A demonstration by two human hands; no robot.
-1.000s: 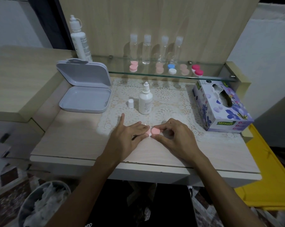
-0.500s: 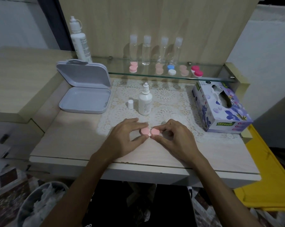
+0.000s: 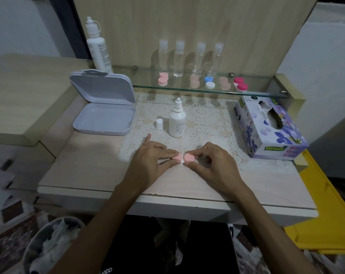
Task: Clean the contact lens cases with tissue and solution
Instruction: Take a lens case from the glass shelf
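Two hands pinch one small pink lens case (image 3: 183, 157) near the front of the tabletop (image 3: 92, 167). Left hand (image 3: 149, 161) holds one cap, right hand (image 3: 213, 165) the other. It looks light, hard and slippery, so gripping the cap edges seems best.

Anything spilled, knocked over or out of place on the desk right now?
No spill shows. The small solution bottle stands upright with its nozzle uncovered, its white cap standing on the lace mat beside it. The grey box sits with its lid open. Both look deliberate. Both hands, left and right, hold the pink lens case.
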